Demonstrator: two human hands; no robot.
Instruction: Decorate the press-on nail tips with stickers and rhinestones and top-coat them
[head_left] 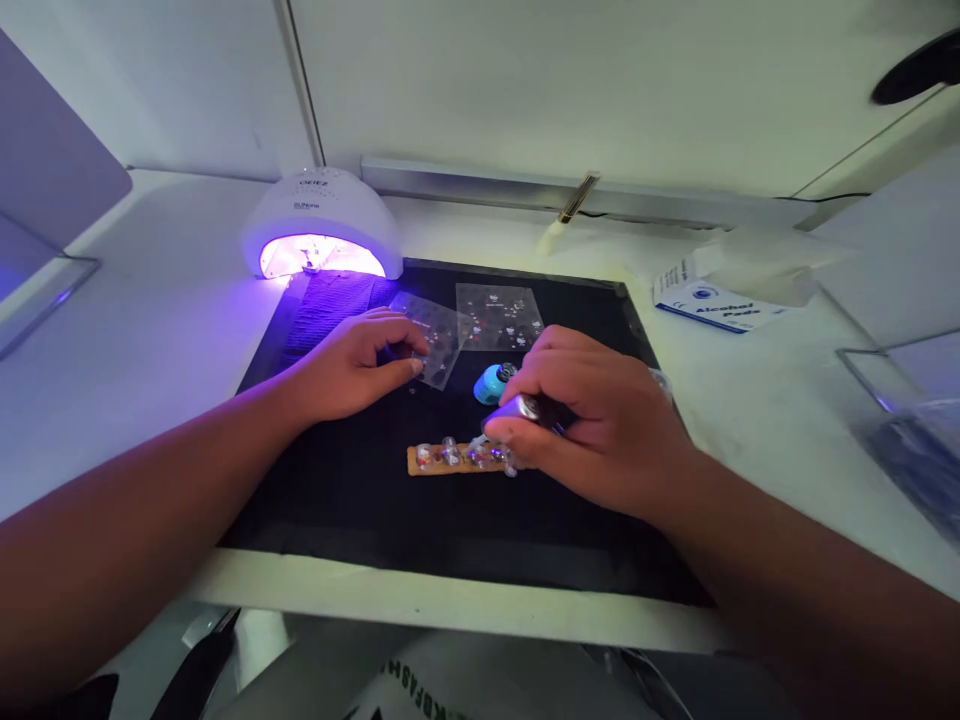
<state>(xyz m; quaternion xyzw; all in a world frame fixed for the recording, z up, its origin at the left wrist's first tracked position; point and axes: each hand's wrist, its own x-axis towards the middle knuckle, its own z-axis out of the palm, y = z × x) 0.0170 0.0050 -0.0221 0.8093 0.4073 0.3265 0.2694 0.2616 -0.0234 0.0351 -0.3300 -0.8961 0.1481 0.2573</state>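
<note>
My right hand (600,420) is closed round a small silver-capped tube (514,412), its tip over the right part of a tan strip (414,462). Several clear, decorated nail tips (449,452) stand on that strip. My left hand (360,365) rests beside the clear sticker sheets (442,350), its fingers curled and apart, with nothing visible between them. A light-blue bottle (490,384) with a dark cap lies just behind the tube. A second clear sheet (499,318) with small stickers is farther back on the black mat (360,510).
A white nail lamp (322,205) glows purple at the back left, over a dark ribbed cloth (330,310). A brush (574,205) leans at the back. An open alcohol pads box (724,300) sits at the right, and a plastic bag (919,460) lies at the far right.
</note>
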